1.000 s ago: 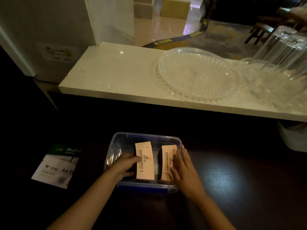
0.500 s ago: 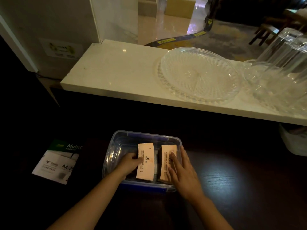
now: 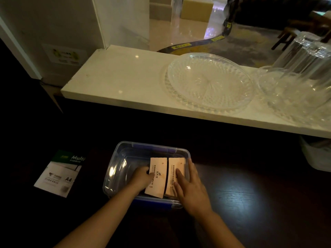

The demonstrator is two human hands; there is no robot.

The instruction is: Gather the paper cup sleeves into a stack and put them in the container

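The left hand [image 3: 142, 179] pinches the left stack [image 3: 156, 177] by its edge; the right hand [image 3: 189, 185] lies spread flat on the right stack [image 3: 174, 174], likely to seat both side by side in the container's [image 3: 114, 169] right half, near the A4 pack [image 3: 59, 173].

Single head cam, fwd and down, close over hands [image 3: 166, 183] at container [image 3: 114, 169].

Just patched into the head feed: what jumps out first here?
Two tan stacks of cup sleeves stand side by side in the clear container on the dark table, left hand and right hand pressing them together. Behind, a large glass platter gleams on the pale counter.
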